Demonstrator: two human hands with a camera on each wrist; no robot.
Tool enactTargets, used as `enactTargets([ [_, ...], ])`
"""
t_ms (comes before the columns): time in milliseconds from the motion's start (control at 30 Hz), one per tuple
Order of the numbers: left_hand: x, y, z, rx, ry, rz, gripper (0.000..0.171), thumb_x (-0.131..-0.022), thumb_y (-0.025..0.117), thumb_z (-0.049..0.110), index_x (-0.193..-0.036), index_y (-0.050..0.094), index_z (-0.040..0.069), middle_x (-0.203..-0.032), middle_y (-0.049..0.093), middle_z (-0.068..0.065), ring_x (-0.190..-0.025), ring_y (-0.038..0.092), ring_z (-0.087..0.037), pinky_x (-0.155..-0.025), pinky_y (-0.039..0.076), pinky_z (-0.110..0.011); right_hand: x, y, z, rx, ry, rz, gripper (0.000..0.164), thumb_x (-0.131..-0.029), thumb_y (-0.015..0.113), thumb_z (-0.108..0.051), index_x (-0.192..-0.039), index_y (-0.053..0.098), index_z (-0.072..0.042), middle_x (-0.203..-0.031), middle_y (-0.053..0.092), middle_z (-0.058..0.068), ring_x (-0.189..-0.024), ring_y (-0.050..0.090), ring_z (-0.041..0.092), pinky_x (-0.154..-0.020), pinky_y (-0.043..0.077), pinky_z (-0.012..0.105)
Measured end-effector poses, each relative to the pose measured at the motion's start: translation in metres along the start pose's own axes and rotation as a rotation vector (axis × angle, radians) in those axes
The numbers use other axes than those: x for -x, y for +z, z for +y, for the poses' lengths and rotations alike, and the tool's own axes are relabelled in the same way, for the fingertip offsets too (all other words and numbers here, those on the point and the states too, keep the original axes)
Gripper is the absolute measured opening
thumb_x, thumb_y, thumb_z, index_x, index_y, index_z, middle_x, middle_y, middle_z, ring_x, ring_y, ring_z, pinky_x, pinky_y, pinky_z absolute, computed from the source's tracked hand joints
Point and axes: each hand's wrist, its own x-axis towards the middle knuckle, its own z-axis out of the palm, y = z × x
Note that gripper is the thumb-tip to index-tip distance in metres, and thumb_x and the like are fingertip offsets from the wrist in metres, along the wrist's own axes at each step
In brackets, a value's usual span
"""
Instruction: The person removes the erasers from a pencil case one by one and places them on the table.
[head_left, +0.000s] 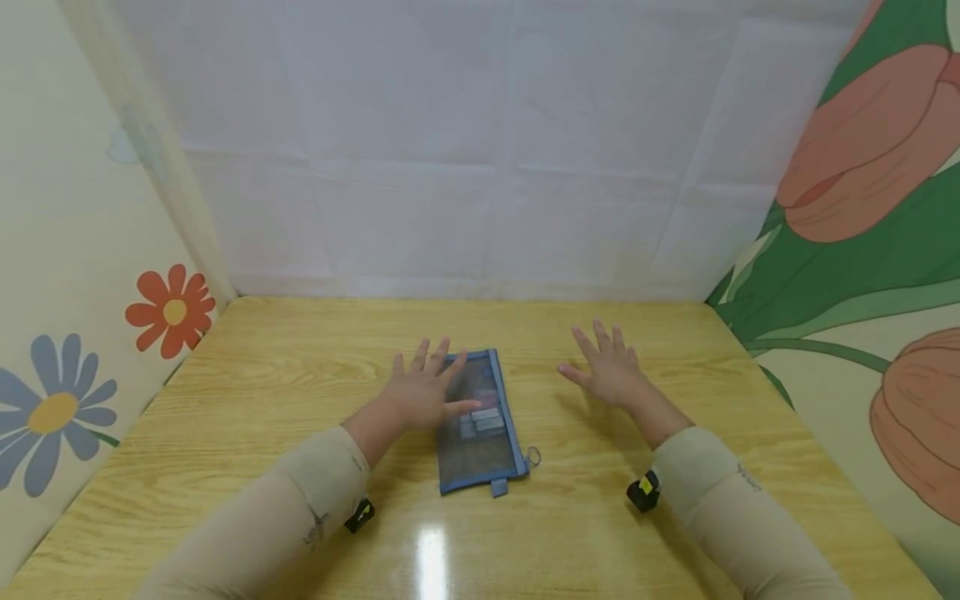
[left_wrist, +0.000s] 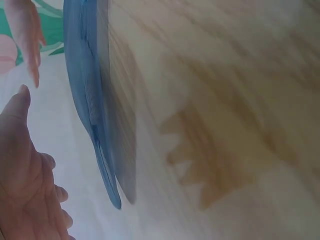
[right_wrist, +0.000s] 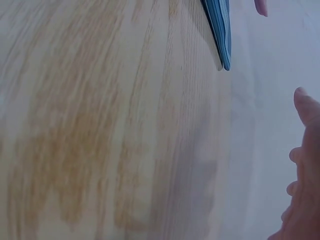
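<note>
A blue-edged mesh zip pouch lies flat on the wooden table, with small pale and pinkish items showing dimly through its mesh. A ring hangs by its lower right corner, and a small blue tab sticks out at the near edge. My left hand hovers over the pouch's left side, fingers spread and holding nothing. In the left wrist view the pouch lies beyond that hand's palm. To the right of the pouch, my right hand is held above the table, fingers spread, also holding nothing.
The wooden table ends at a white cloth backdrop. A flower-printed panel stands on the left, another with large tulips on the right. Small black devices sit at both wrists.
</note>
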Motion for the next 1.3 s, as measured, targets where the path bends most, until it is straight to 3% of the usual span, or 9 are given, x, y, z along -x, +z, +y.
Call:
enactTargets([
  [333, -0.009, 0.01, 0.015, -0.063, 0.082, -0.001, 0.089, -0.077, 0.024, 0.078, -0.148, 0.002, 0.029, -0.153, -0.008, -0.007, -0.137, -0.005, -0.037, -0.101, 0.0, -0.063, 0.002, -0.001, 0.0, 0.004, -0.023, 0.023, 0.085, -0.084, 0.03, -0.069, -0.149, 0.007, -0.02, -0.151, -0.003, 0.02, -0.133, -0.005, 0.047, -0.099, 0.007, 0.066],
  [667, -0.008, 0.013, 0.024, -0.082, 0.133, -0.097, 0.095, -0.072, 0.02, 0.083, -0.148, 0.0, 0.028, -0.154, -0.004, -0.004, -0.137, -0.003, -0.035, -0.102, 0.004, -0.063, 0.003, 0.0, -0.002, -0.043, -0.022, -0.007, 0.081, -0.087, 0.037, -0.061, -0.148, 0.006, -0.018, -0.151, -0.008, 0.019, -0.133, -0.01, 0.045, -0.099, 0.001, 0.065],
  [900, -0.007, 0.014, 0.031, -0.035, 0.151, -0.153, 0.103, -0.07, 0.032, 0.082, -0.148, 0.0, 0.023, -0.153, -0.003, -0.009, -0.137, -0.001, -0.037, -0.104, 0.007, -0.06, 0.004, 0.003, -0.002, -0.049, -0.025, 0.0, 0.08, -0.088, 0.037, -0.061, -0.148, 0.007, -0.019, -0.151, -0.007, 0.019, -0.134, -0.008, 0.045, -0.1, 0.001, 0.064],
  [1300, -0.007, 0.015, 0.036, -0.012, 0.147, -0.172, 0.107, -0.069, 0.041, 0.079, -0.148, -0.002, 0.02, -0.153, -0.004, -0.011, -0.137, 0.0, -0.036, -0.105, 0.01, -0.057, 0.005, 0.005, -0.001, -0.045, -0.031, -0.007, 0.081, -0.087, 0.035, -0.063, -0.148, 0.008, -0.018, -0.151, -0.005, 0.02, -0.134, -0.007, 0.046, -0.099, 0.008, 0.066],
])
